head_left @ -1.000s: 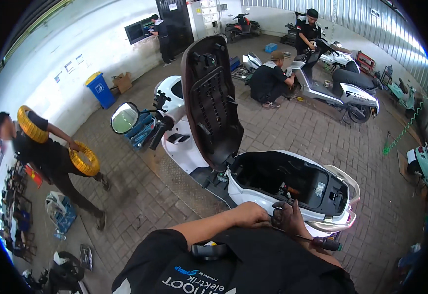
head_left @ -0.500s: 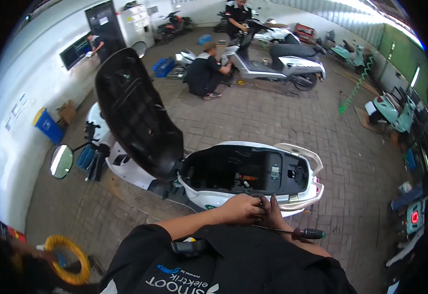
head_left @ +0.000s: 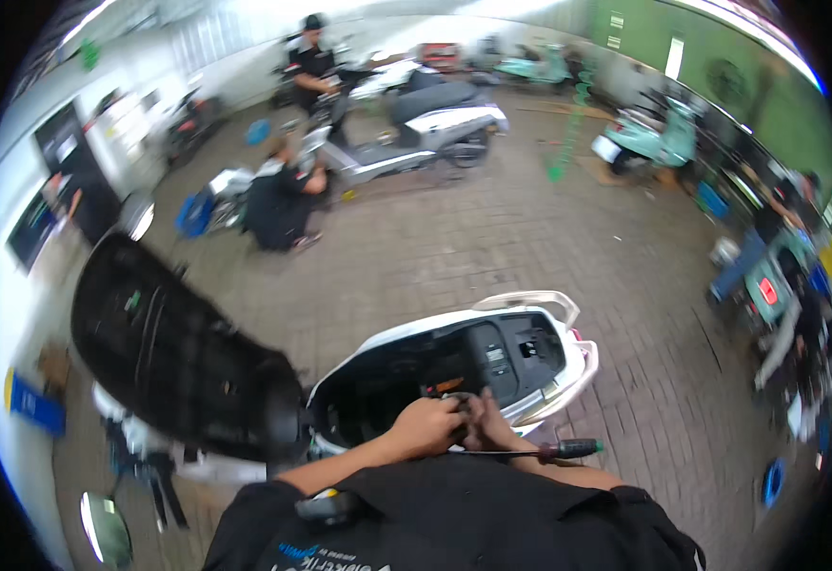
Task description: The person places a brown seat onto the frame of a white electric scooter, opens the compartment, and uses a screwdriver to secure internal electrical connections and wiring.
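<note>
In front of my chest both hands are drawn together over the near rim of a scooter's open under-seat compartment (head_left: 378, 404). My left hand (head_left: 427, 425) is closed, its fingertips meeting those of my right hand (head_left: 485, 423). A small dark thing seems to be between them, too hidden to name. My right hand is bent, its thumb side up. Across my right wrist lies a screwdriver with a dark, green-tipped handle (head_left: 571, 448), its thin shaft pointing left under the hands. Which hand steadies it I cannot tell. Inside the compartment an orange item (head_left: 448, 385) shows.
The raised black seat (head_left: 188, 352) stands left of the compartment; a pale grab rail (head_left: 583, 366) rims its tail. Farther off, a person crouches (head_left: 278, 205) beside a silver scooter (head_left: 406, 143) and another stands behind it. At right, a person (head_left: 768, 224) is beside a mint scooter (head_left: 763, 285).
My view has swung to the right, so the scooter and people shift left in the picture. A person by the mint scooter at right shows more fully. My hands stay together, the screwdriver still across my wrist.
</note>
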`<state>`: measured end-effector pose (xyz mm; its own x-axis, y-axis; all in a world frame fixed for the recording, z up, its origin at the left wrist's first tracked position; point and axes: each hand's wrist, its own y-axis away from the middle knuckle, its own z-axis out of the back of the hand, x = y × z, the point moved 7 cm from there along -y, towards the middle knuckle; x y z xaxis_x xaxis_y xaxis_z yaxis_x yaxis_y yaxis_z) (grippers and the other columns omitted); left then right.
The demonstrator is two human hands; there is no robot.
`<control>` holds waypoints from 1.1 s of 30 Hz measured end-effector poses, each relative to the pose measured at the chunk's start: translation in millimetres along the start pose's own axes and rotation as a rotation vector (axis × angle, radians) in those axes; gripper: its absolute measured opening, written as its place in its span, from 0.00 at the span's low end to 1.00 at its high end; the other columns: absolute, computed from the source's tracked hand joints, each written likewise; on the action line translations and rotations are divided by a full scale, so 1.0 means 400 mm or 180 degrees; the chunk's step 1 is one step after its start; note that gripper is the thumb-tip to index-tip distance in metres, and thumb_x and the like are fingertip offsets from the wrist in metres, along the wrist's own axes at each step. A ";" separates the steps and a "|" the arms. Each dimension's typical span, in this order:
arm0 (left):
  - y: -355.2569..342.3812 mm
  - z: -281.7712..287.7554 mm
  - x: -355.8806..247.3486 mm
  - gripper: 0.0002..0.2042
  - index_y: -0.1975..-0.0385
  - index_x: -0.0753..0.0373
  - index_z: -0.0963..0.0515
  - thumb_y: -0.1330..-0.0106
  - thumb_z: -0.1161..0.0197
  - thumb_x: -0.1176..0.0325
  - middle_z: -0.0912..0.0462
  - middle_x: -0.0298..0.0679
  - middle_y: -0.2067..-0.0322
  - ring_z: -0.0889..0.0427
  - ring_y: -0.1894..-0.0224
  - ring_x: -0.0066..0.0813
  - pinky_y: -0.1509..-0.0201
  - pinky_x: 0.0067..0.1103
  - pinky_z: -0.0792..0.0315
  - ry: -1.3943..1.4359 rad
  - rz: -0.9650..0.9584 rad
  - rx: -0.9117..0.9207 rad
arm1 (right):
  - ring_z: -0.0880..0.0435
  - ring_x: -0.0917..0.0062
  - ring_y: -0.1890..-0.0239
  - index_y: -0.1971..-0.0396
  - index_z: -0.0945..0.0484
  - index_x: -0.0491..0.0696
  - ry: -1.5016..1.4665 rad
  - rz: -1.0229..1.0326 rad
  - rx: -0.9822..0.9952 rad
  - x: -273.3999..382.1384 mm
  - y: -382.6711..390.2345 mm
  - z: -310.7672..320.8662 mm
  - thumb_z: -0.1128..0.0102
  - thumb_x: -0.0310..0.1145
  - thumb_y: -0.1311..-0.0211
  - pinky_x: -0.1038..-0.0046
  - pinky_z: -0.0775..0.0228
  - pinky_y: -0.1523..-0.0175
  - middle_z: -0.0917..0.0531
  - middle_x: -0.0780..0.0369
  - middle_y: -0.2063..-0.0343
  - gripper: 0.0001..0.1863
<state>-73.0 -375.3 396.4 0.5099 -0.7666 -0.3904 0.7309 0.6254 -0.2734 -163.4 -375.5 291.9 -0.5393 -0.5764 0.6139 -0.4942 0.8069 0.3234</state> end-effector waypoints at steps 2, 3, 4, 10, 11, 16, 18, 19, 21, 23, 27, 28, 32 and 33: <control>0.003 0.001 0.030 0.10 0.68 0.59 0.17 0.47 0.32 0.62 0.20 0.43 0.68 0.18 0.70 0.45 0.68 0.36 0.24 -0.0024 -0.0105 0.0227 | 0.21 0.69 0.55 0.41 0.33 0.50 0.0054 0.0167 -0.0025 -0.036 -0.043 0.021 0.69 0.61 0.27 0.64 0.26 0.51 0.21 0.58 0.54 0.32; 0.010 0.012 0.041 0.09 0.67 0.57 0.17 0.47 0.33 0.62 0.21 0.42 0.70 0.18 0.71 0.44 0.69 0.36 0.24 -0.0005 -0.0214 0.0103 | 0.20 0.70 0.58 0.42 0.31 0.50 -0.0178 0.0154 -0.0079 -0.058 -0.060 0.009 0.68 0.60 0.26 0.65 0.25 0.53 0.20 0.58 0.57 0.31; -0.002 0.012 0.039 0.09 0.67 0.54 0.16 0.47 0.34 0.63 0.21 0.40 0.72 0.19 0.73 0.42 0.70 0.36 0.24 0.0102 -0.0431 -0.0008 | 0.18 0.68 0.55 0.44 0.32 0.51 -0.0414 0.0146 0.0229 -0.107 -0.107 0.081 0.65 0.60 0.27 0.63 0.24 0.51 0.20 0.57 0.53 0.30; 0.032 0.021 0.121 0.09 0.67 0.53 0.14 0.48 0.31 0.61 0.19 0.40 0.71 0.18 0.71 0.44 0.70 0.34 0.25 0.0003 -0.0400 0.0546 | 0.18 0.78 0.64 0.59 0.25 0.45 -0.0959 0.0292 0.0460 -0.103 -0.158 -0.079 0.58 0.57 0.27 0.76 0.25 0.60 0.18 0.63 0.67 0.27; 0.030 0.016 0.128 0.07 0.70 0.53 0.14 0.47 0.31 0.60 0.19 0.41 0.72 0.17 0.72 0.44 0.70 0.34 0.25 0.0009 -0.0418 0.0570 | 0.19 0.78 0.62 0.58 0.25 0.45 -0.0593 0.0461 0.0084 -0.098 -0.167 -0.062 0.57 0.58 0.28 0.77 0.26 0.59 0.18 0.62 0.64 0.28; -0.006 0.071 0.041 0.08 0.71 0.56 0.15 0.46 0.31 0.60 0.18 0.42 0.72 0.17 0.72 0.45 0.70 0.34 0.25 0.0346 -0.0801 0.0689 | 0.20 0.77 0.54 0.54 0.24 0.43 -0.0507 0.0330 -0.0727 -0.067 -0.083 -0.107 0.55 0.60 0.30 0.75 0.27 0.53 0.19 0.58 0.56 0.31; -0.011 0.066 0.045 0.08 0.72 0.57 0.16 0.46 0.31 0.60 0.18 0.42 0.72 0.17 0.72 0.45 0.70 0.34 0.25 0.0317 -0.0885 0.0773 | 0.21 0.75 0.51 0.50 0.25 0.42 0.0023 0.0614 -0.0706 -0.042 -0.069 -0.121 0.56 0.62 0.30 0.72 0.29 0.47 0.21 0.56 0.51 0.34; -0.009 0.049 0.055 0.09 0.72 0.58 0.16 0.46 0.31 0.59 0.18 0.42 0.72 0.17 0.71 0.46 0.69 0.35 0.24 0.0148 -0.0910 0.0951 | 0.22 0.74 0.50 0.49 0.25 0.41 0.0190 0.0723 -0.0729 -0.039 -0.065 -0.120 0.56 0.62 0.30 0.71 0.29 0.45 0.22 0.56 0.49 0.35; -0.006 0.025 0.060 0.10 0.72 0.59 0.17 0.46 0.32 0.59 0.17 0.43 0.71 0.17 0.71 0.46 0.68 0.35 0.24 -0.0016 -0.0984 0.1138 | 0.26 0.72 0.43 0.44 0.27 0.40 0.0503 0.0494 -0.0851 -0.064 -0.083 -0.090 0.59 0.64 0.31 0.68 0.37 0.36 0.25 0.54 0.43 0.39; -0.003 0.018 0.072 0.12 0.71 0.60 0.17 0.46 0.33 0.58 0.16 0.44 0.70 0.17 0.69 0.47 0.67 0.36 0.23 -0.0085 -0.0892 0.1264 | 0.32 0.68 0.37 0.40 0.30 0.39 0.0729 0.0465 -0.0959 -0.054 -0.075 -0.110 0.62 0.65 0.31 0.68 0.44 0.33 0.29 0.53 0.39 0.41; -0.008 0.022 0.053 0.13 0.69 0.60 0.17 0.46 0.33 0.57 0.16 0.45 0.70 0.16 0.68 0.47 0.66 0.36 0.23 -0.0087 -0.0786 0.1386 | 0.38 0.63 0.31 0.37 0.32 0.39 0.1040 0.0583 -0.0803 -0.053 -0.071 -0.114 0.69 0.66 0.29 0.70 0.53 0.28 0.32 0.50 0.36 0.44; -0.009 0.026 0.050 0.13 0.69 0.60 0.17 0.46 0.34 0.57 0.16 0.45 0.70 0.16 0.68 0.47 0.65 0.36 0.22 -0.0100 -0.0737 0.1424 | 0.38 0.63 0.31 0.37 0.32 0.39 0.1026 0.0591 -0.0810 -0.053 -0.075 -0.105 0.69 0.66 0.29 0.70 0.53 0.28 0.32 0.50 0.36 0.44; -0.009 0.024 0.071 0.14 0.68 0.60 0.17 0.45 0.34 0.57 0.15 0.46 0.70 0.16 0.67 0.47 0.64 0.35 0.22 -0.0183 -0.0552 0.1506 | 0.38 0.63 0.31 0.36 0.33 0.39 0.1647 0.0497 -0.0834 -0.032 -0.066 -0.122 0.69 0.65 0.29 0.69 0.54 0.27 0.33 0.50 0.35 0.43; -0.008 0.028 0.076 0.14 0.68 0.60 0.17 0.45 0.34 0.57 0.15 0.46 0.70 0.16 0.67 0.47 0.64 0.35 0.22 -0.0194 -0.0540 0.1507 | 0.38 0.64 0.31 0.36 0.33 0.39 0.1718 0.0517 -0.0759 -0.022 -0.061 -0.138 0.68 0.64 0.29 0.69 0.55 0.27 0.34 0.50 0.34 0.42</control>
<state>-54.6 -402.2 395.3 0.3812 -0.8676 -0.3192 0.9241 0.3672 0.1055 -108.9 -383.0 318.2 -0.1426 -0.3472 0.9269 -0.2347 0.9216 0.3092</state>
